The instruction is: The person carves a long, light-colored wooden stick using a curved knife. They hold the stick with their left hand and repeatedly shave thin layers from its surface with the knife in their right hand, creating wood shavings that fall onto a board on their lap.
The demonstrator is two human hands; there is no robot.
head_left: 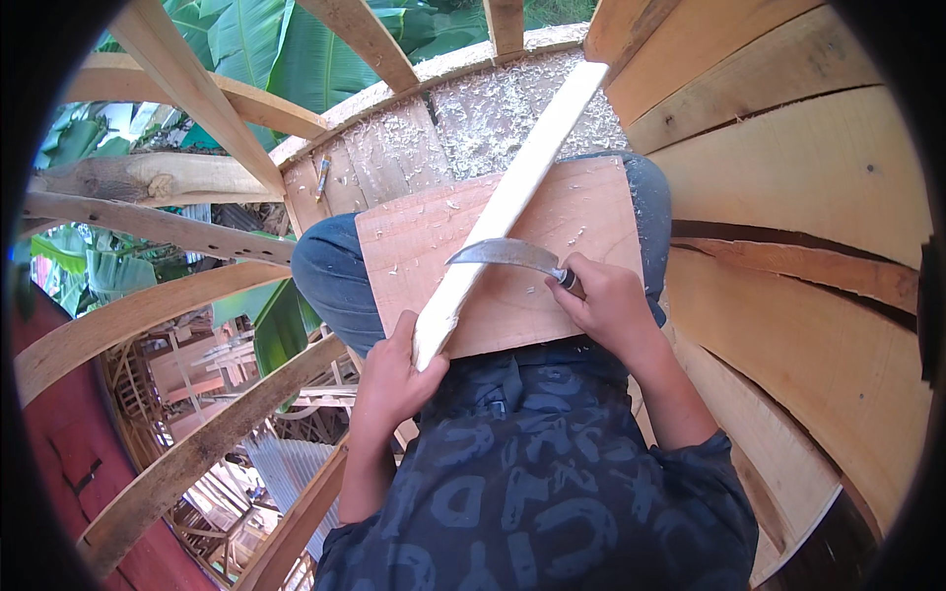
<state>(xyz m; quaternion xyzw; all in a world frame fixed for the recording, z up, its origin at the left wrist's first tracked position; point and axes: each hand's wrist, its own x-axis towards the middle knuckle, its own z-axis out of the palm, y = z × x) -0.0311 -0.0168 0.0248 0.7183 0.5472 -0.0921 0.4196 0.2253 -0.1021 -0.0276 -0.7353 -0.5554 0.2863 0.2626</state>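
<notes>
A long, pale, peeled piece of wood (pixel 522 177) lies slantwise across a flat wooden board (pixel 581 217) on my lap. My left hand (pixel 399 369) is closed around the near end of this pale wood. In my right hand (pixel 609 303) is the dark handle of a curved knife (pixel 507 253). Its sickle-shaped blade points left and lies across the pale wood, around the middle of the board. A few shavings dot the board.
Plank flooring (pixel 394 148) ahead is strewn with shavings, and a small pen-like item (pixel 322 177) lies there. A plank wall (pixel 778 158) rises close on the right. Open wooden railing beams (pixel 187 473) run along the left, with banana leaves (pixel 315 59) beyond.
</notes>
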